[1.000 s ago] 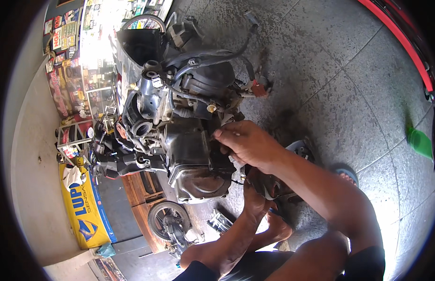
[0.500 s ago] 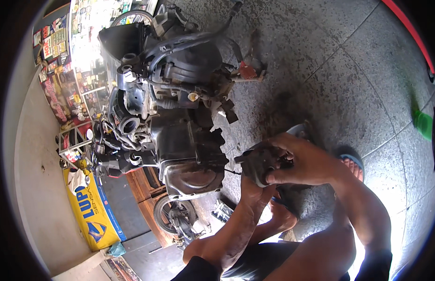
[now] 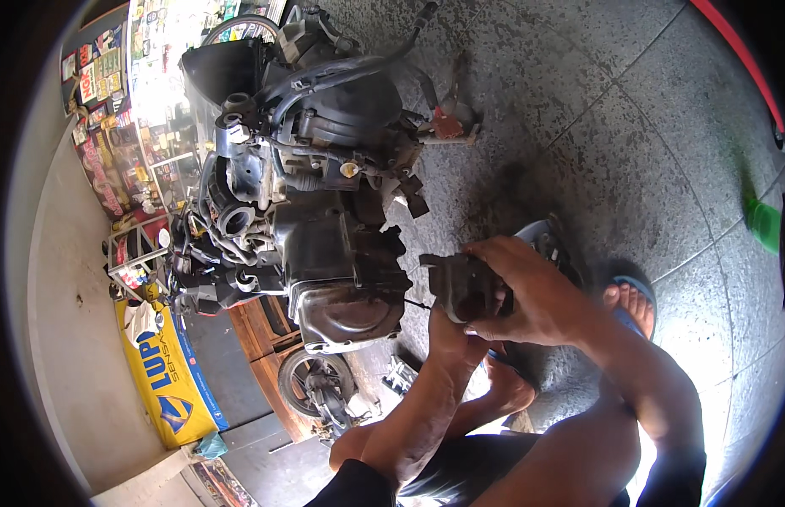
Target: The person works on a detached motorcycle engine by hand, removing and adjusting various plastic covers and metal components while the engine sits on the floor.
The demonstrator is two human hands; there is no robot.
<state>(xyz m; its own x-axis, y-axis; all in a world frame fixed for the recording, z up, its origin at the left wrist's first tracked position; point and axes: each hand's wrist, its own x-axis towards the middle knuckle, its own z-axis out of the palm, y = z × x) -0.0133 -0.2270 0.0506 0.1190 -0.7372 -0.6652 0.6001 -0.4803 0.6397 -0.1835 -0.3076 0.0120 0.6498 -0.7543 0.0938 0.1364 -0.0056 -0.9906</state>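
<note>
The part, dark and blocky, was up in front of the person, just right of the engine and apart from it. The right hand gripped it from the right, thumb along the near edge and fingers over the far edge, with a hollow between them. The left hand was against its near underside, but its fingers were hidden, so whether they pinched or only propped could not be told. A thin rod stuck out between the left hand and the engine; which of the 2 bore it was unclear.

The part looked stiff, probably hard plastic or metal, and seemed light enough for 1 hand. Its dull, grimy skin suggested some grease, so it might have been slippery. The 2 opposite outer edges seemed the best hold; the small tab at its far left corner looked the likeliest bit to snap.

Below lay the floor, with a sandal on the foot to the right and a green bottle farther right.
</note>
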